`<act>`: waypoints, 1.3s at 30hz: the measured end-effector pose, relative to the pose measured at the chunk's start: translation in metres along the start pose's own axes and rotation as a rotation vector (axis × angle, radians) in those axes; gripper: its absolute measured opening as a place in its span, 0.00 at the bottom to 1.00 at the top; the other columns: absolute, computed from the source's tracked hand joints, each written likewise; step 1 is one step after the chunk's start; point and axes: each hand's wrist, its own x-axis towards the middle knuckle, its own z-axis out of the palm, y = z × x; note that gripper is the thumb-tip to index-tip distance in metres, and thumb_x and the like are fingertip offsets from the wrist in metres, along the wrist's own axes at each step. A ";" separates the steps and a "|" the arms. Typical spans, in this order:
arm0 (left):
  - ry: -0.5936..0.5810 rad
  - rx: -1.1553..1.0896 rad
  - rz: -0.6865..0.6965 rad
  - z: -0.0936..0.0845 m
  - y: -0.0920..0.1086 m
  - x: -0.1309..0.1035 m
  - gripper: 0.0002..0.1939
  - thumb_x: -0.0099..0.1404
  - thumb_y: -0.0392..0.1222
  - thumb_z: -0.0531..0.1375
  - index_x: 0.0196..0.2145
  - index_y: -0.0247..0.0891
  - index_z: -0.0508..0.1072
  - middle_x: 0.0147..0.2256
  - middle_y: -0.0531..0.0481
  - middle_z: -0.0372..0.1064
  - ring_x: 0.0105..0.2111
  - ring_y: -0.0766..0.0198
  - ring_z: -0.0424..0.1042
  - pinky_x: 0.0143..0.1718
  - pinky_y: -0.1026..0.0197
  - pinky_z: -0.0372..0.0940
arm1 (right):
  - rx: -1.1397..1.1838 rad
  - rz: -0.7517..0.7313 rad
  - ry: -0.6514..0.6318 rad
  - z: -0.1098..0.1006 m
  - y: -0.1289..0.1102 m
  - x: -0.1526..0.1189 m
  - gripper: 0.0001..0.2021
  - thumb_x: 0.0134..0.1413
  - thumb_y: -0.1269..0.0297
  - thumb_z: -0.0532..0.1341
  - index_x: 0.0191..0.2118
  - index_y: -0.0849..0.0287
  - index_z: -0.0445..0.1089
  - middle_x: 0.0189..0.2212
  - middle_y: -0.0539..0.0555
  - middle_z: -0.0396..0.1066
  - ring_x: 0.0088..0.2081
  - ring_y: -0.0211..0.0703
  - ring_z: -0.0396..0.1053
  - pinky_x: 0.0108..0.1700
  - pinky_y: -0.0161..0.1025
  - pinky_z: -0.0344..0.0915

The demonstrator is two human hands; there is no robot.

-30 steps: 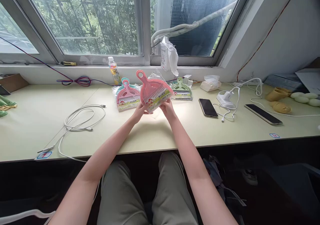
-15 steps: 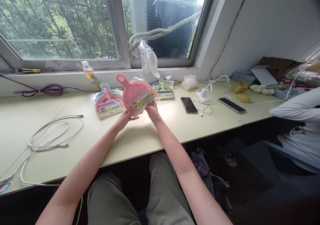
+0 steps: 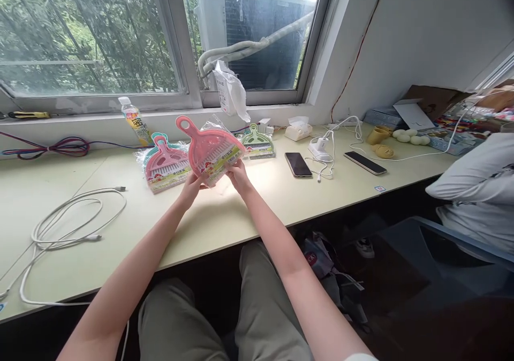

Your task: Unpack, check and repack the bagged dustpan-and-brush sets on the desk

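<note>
A pink dustpan and brush set (image 3: 212, 149) in clear wrap is held tilted above the table, its ringed handle pointing up and left. My left hand (image 3: 191, 188) grips its lower left edge, and my right hand (image 3: 238, 174) grips its lower right side; some fingers are hidden behind the pack. Just left of it, another wrapped pink set (image 3: 166, 165) rests in front of a teal one (image 3: 159, 137). A green wrapped set (image 3: 257, 142) lies behind to the right.
A bottle (image 3: 134, 121) stands near the window. Coiled white cable (image 3: 60, 222) lies left. To the right are two phones (image 3: 298, 165) (image 3: 365, 163), a power strip (image 3: 320, 149), a tissue pack (image 3: 299, 129) and yellow items (image 3: 379, 135). A person's white sleeve (image 3: 474, 173) shows far right.
The whole view has shifted slightly, so the table items appear further left. Both hands still hold the pink set in nearly the same pose.
</note>
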 end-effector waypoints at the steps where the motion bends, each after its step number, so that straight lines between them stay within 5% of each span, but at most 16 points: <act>1: 0.002 0.009 -0.007 0.000 0.000 0.000 0.32 0.49 0.58 0.69 0.47 0.36 0.71 0.45 0.42 0.75 0.41 0.52 0.75 0.41 0.48 0.74 | -0.003 0.002 -0.002 0.000 0.000 0.001 0.22 0.39 0.74 0.66 0.42 0.53 0.64 0.36 0.49 0.74 0.40 0.42 0.73 0.42 0.39 0.74; 7: 0.015 0.028 -0.018 -0.002 -0.002 0.002 0.27 0.50 0.56 0.68 0.43 0.38 0.71 0.38 0.46 0.75 0.35 0.58 0.75 0.38 0.50 0.75 | -0.048 0.002 -0.029 -0.002 0.000 0.003 0.20 0.38 0.74 0.66 0.41 0.54 0.64 0.35 0.49 0.75 0.39 0.43 0.73 0.40 0.39 0.75; 39: -0.027 -0.028 -0.004 0.000 -0.002 -0.002 0.29 0.54 0.56 0.67 0.48 0.37 0.71 0.44 0.43 0.74 0.37 0.57 0.75 0.38 0.50 0.76 | -0.078 0.064 -0.135 -0.009 -0.013 0.003 0.19 0.42 0.77 0.64 0.41 0.52 0.65 0.36 0.48 0.75 0.43 0.45 0.74 0.46 0.43 0.76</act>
